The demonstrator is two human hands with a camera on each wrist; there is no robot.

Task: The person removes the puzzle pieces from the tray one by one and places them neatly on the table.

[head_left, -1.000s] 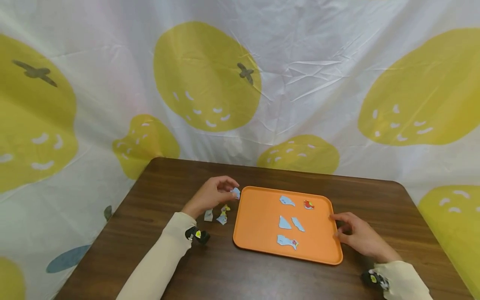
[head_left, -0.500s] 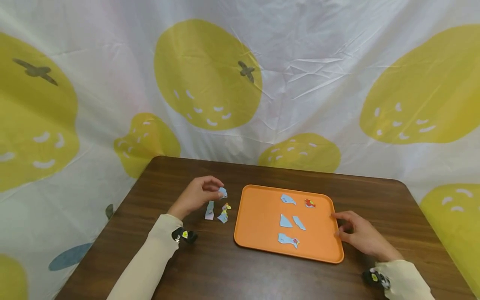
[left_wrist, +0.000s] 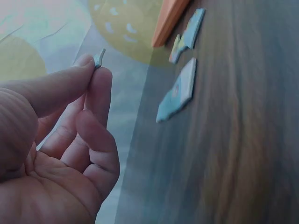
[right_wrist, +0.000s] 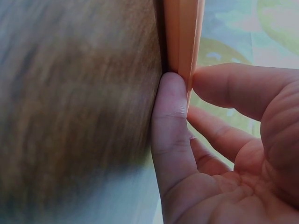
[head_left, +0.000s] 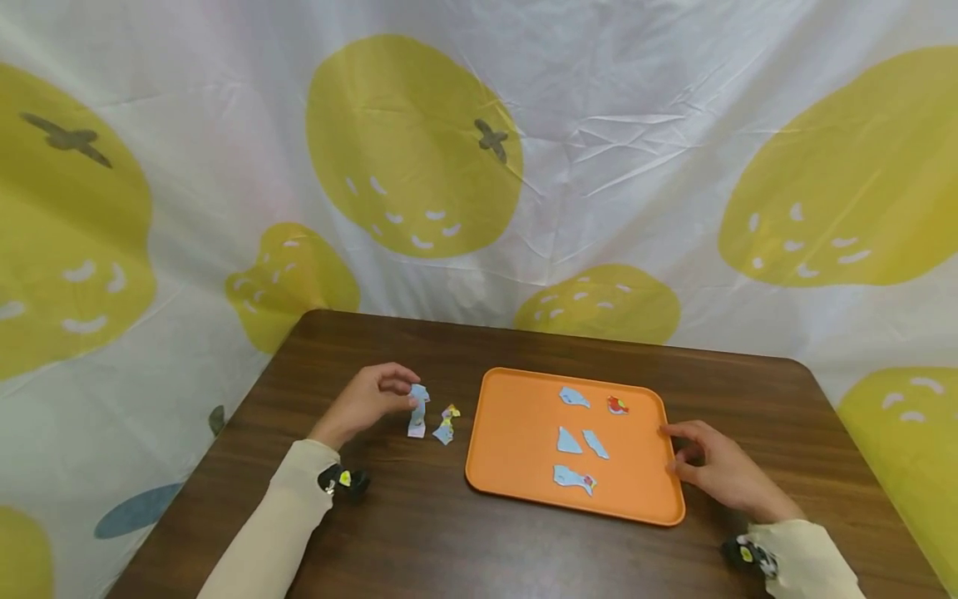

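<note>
My left hand (head_left: 367, 401) pinches a small light blue flat puzzle-like piece (left_wrist: 99, 59) between thumb and fingertip, at the left of the table. Just below it on the tabletop lies a pale piece (left_wrist: 180, 91), partly overlapped by the held one in the head view. Beside that is a blue piece with a yellow pattern (head_left: 447, 424). An orange tray (head_left: 509, 466) stands to the right. On its right rim my right hand (head_left: 722, 466) has thumb and fingertips, holding the edge. Several irregular light blue pieces (head_left: 569, 441) and a red-patterned one (head_left: 617, 405) lie inside the tray.
The dark brown wooden table (head_left: 524, 557) has rounded far corners. A pale curtain (head_left: 599, 191) with yellow fruit print hangs behind it and at its left side. Black bands (head_left: 344, 480) are worn on both wrists.
My left hand has moved left, away from the tray, carrying the light blue piece to above the pale piece on the table. The right hand stays at the tray's edge.
</note>
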